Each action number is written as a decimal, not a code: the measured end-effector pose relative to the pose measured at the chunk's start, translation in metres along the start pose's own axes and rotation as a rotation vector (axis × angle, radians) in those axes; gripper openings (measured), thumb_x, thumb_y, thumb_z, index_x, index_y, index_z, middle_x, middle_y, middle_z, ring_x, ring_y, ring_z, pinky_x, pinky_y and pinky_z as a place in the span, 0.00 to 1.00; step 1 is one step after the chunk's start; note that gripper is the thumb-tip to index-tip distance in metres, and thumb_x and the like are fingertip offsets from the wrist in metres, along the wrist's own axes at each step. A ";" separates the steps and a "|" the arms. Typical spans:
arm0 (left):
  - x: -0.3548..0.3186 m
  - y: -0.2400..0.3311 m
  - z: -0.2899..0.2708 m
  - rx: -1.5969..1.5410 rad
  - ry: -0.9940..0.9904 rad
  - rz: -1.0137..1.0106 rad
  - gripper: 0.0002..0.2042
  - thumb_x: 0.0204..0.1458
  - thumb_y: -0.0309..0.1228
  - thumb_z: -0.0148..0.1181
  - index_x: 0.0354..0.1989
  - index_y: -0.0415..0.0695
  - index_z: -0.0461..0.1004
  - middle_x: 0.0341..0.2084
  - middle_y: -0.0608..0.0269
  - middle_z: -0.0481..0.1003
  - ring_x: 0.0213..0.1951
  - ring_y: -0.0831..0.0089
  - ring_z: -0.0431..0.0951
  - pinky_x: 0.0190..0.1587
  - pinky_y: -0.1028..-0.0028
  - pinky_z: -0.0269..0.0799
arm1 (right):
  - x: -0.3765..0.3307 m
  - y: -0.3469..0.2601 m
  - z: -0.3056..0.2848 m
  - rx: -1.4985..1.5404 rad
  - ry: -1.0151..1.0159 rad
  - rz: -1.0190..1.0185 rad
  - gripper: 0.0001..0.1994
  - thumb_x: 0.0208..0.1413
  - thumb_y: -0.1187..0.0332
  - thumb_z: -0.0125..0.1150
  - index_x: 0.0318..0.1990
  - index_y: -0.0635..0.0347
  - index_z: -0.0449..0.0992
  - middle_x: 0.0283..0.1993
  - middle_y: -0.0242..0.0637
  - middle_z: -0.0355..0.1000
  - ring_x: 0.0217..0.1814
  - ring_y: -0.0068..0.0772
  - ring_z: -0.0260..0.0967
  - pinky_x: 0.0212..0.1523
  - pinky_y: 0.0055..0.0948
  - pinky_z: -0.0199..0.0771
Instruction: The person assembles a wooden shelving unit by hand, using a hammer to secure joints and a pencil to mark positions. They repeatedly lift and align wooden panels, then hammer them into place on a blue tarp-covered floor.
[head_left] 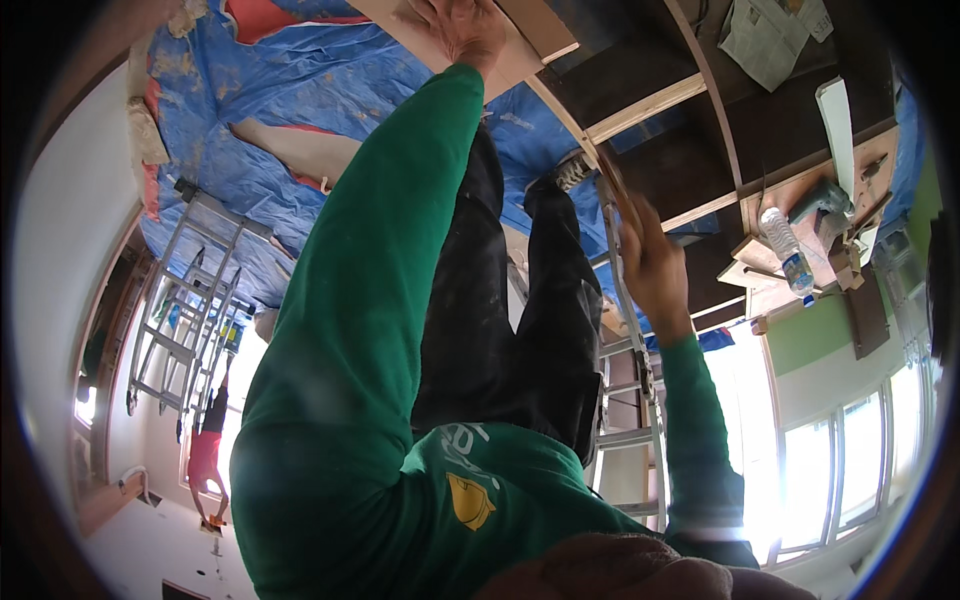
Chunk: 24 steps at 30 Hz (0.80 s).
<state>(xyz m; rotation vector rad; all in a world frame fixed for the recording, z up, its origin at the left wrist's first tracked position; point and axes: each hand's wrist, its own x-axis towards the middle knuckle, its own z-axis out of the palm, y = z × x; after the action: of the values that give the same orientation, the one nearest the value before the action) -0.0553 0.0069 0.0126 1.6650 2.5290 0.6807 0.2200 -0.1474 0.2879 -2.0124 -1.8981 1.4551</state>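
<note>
My left hand (458, 32) reaches out to the top of the view, its fingers spread out on a flat brown board (515, 62). My right hand (655, 262) is raised beside the curved edge of a wooden frame (645, 108) with dark panels. Motion smears its fingers, so whether they grip the thin brown edge near their tips is unclear. Just below that hand, an aluminium ladder (627, 437) runs down past my legs.
Creased blue sheeting (370, 110) covers the floor. At right, a clear water bottle (787, 250), a power drill (822, 200) and wood offcuts lie on a board. Newspaper (765, 42) rests on the dark panels. Another ladder (190, 300) and a person in red (205, 460) are at left.
</note>
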 end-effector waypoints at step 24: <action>0.019 -0.039 -0.023 -0.170 -0.321 -0.255 0.64 0.40 0.71 0.70 0.81 0.52 0.41 0.78 0.48 0.44 0.78 0.44 0.43 0.73 0.31 0.34 | 0.019 -0.032 -0.001 0.365 0.254 0.118 0.22 0.74 0.55 0.50 0.62 0.63 0.74 0.27 0.45 0.74 0.25 0.27 0.69 0.29 0.32 0.70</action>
<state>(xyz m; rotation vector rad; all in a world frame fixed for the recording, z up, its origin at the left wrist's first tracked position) -0.1033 0.0028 0.0228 1.2540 2.3240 0.5383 0.1927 -0.1234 0.2958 -2.0403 -1.3283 1.3679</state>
